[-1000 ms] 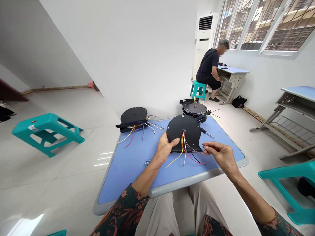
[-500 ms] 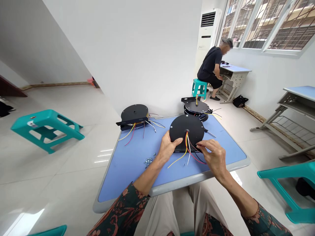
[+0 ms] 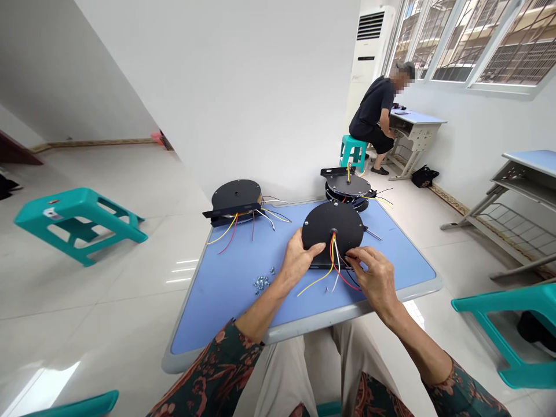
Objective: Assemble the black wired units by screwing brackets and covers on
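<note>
A round black disc unit (image 3: 324, 223) is held tilted up on the blue desk, its face toward me. Yellow, red, white and black wires (image 3: 335, 260) come out of its centre hole and hang down. Gripping its left edge, my left hand (image 3: 297, 255) has the thumb on the face and the fingers behind. At the lower right rim, my right hand (image 3: 374, 269) pinches a small screw, mostly hidden by the fingertips, against the disc. Bright screw heads (image 3: 306, 223) sit along the rim. A loose pile of screws (image 3: 261, 283) lies left of my left forearm.
Another black disc unit with wires (image 3: 237, 194) rests at the desk's back left, and a stacked one (image 3: 350, 185) at the back right. A screwdriver shaft (image 3: 373, 234) pokes out behind the held disc. A person (image 3: 373, 113) sits at another desk (image 3: 419, 120). Green stools (image 3: 82, 220) stand around.
The view has shifted slightly, so the disc and both hands appear a little nearer each other. The right fingertips stay at the disc's lower right rim; the left grip is unchanged.
</note>
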`<action>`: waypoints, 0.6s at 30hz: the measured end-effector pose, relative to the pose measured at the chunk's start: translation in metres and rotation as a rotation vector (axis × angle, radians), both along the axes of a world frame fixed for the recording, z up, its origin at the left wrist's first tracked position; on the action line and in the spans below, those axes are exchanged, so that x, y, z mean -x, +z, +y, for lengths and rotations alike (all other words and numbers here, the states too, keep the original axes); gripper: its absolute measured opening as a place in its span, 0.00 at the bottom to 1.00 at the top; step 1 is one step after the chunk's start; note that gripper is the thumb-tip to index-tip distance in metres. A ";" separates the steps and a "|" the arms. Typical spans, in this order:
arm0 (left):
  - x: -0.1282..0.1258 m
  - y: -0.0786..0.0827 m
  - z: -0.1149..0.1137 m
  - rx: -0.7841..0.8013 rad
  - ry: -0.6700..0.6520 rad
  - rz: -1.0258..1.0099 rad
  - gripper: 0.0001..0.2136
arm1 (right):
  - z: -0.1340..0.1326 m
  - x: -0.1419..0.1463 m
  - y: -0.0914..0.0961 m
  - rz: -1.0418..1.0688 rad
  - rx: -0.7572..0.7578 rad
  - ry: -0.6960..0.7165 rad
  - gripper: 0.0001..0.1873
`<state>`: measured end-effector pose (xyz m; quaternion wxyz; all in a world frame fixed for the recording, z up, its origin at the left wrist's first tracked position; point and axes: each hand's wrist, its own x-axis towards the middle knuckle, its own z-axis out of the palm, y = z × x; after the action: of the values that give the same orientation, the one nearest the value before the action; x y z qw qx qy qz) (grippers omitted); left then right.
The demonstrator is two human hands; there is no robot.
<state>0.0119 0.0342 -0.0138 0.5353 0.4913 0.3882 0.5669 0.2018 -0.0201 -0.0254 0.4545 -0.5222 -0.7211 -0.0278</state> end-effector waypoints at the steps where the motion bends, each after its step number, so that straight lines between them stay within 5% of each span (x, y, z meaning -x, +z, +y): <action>1: 0.000 0.000 0.000 0.004 0.003 0.002 0.24 | 0.000 0.000 0.000 -0.005 0.011 0.007 0.06; 18: -0.003 0.002 -0.002 -0.006 0.014 -0.006 0.24 | -0.004 -0.007 0.001 0.076 0.105 -0.026 0.07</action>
<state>0.0145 0.0321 -0.0120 0.5311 0.4883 0.3883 0.5733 0.2091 -0.0244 -0.0240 0.4530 -0.5553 -0.6970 0.0239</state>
